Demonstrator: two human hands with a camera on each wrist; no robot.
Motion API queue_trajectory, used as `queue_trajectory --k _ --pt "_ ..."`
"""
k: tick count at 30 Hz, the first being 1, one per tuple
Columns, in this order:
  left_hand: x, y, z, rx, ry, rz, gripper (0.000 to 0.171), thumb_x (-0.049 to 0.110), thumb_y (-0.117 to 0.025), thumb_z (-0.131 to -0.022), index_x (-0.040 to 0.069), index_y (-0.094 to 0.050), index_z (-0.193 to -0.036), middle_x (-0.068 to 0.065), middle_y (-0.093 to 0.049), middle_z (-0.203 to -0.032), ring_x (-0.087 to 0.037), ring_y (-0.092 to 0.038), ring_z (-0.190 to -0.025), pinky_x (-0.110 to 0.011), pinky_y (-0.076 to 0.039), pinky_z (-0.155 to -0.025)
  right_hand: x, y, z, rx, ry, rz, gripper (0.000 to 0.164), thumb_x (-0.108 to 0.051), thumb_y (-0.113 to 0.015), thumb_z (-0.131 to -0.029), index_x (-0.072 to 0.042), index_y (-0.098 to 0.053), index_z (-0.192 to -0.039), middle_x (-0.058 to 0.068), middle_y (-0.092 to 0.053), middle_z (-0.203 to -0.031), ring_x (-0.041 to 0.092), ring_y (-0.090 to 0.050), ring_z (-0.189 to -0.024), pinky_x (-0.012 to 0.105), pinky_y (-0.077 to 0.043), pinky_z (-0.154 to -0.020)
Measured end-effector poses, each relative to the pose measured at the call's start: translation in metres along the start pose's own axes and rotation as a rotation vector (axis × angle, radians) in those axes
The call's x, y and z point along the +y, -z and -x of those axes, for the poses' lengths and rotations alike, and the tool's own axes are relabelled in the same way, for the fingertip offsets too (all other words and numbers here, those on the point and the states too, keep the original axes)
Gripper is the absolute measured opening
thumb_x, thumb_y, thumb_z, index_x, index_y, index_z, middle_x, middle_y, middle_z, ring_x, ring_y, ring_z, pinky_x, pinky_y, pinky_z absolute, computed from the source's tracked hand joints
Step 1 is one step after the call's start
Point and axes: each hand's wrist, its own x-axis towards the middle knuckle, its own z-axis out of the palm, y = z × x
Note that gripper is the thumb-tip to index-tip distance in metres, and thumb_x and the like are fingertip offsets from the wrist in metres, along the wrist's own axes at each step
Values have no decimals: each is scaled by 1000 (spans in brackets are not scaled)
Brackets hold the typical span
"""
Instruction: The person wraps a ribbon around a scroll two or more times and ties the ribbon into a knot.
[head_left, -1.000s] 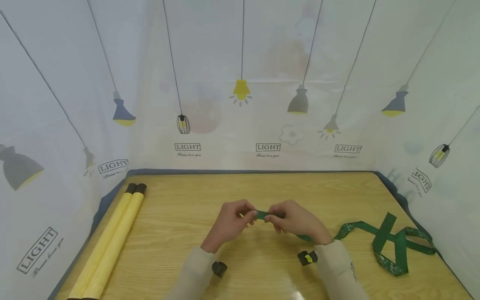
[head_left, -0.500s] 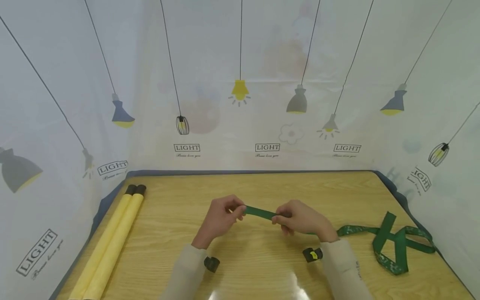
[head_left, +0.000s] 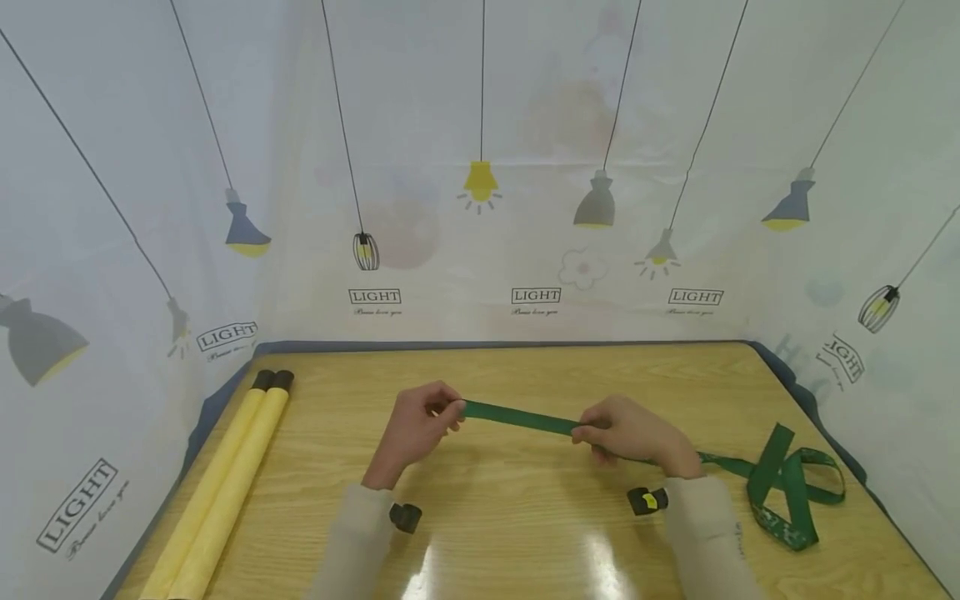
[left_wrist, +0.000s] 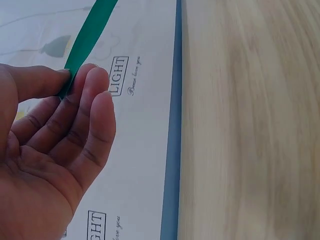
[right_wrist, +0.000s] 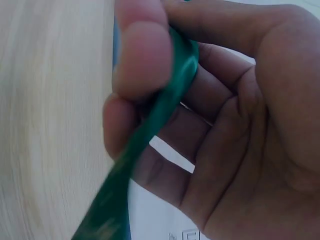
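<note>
A green ribbon [head_left: 521, 418] is stretched nearly straight between both hands above the table, sloping slightly down to the right. My left hand [head_left: 420, 422] pinches its end between thumb and forefinger; in the left wrist view the ribbon [left_wrist: 90, 40] rises out of that pinch, the other fingers loosely bent. My right hand [head_left: 633, 432] pinches the ribbon farther along. In the right wrist view the ribbon [right_wrist: 155, 115] runs across the curled fingers, its patterned side showing lower down. Past the right wrist, the rest lies in loose folds on the table's right side.
Two yellow rolls with black ends [head_left: 232, 475] lie side by side along the left of the wooden table [head_left: 510, 517]. A dark band with a small black camera sits at each wrist. A white curtain printed with lamps [head_left: 457, 250] stands around the table's back and sides.
The hands have moved apart, left hand leftward and right hand rightward. The ribbon stretch between them has grown from short to long, and the folded part at right has shifted slightly.
</note>
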Motion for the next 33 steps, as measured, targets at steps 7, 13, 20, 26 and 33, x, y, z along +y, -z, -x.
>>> queue_trajectory --k 7,13,20,26,33 --pt "-9 12 1 14 47 -4 8 18 -67 -95 11 -72 -94 -7 -71 -78 -19 -66 -65 -28 -54 -55 12 11 10 11 -32 32 32 -34 -58 -100 -8 -72 -87 -3 -52 -53 9 -45 -45 26 -40 -49" --pt "-11 25 3 33 81 -40 8 18 -66 -96 12 -72 -94 -5 -70 -78 -20 -66 -66 -28 -54 -55 22 17 17 11 -89 34 31 -31 -59 -100 -5 -71 -88 0 -55 -56 11 -46 -47 27 -40 -47" --pt "-15 44 6 49 164 -72 10 17 -65 -96 9 -71 -97 -6 -70 -79 -21 -67 -68 -29 -55 -56 41 24 25 21 -149 -43 33 -31 -59 -100 -2 -71 -90 1 -57 -59 10 -46 -49 27 -44 -51" --pt "-23 57 8 47 247 -98 12 16 -64 -97 6 -71 -98 -10 -71 -81 -20 -67 -67 -30 -55 -57 55 29 32 50 -183 -70 36 -32 -58 -100 1 -68 -89 1 -57 -60 11 -47 -50 29 -44 -52" --pt "-33 74 13 73 338 -138 13 13 -63 -97 2 -70 -97 -11 -70 -79 -19 -67 -67 -29 -55 -57 73 33 41 100 -220 -15 44 -37 -58 -99 1 -65 -78 -1 -51 -56 12 -43 -47 31 -44 -54"
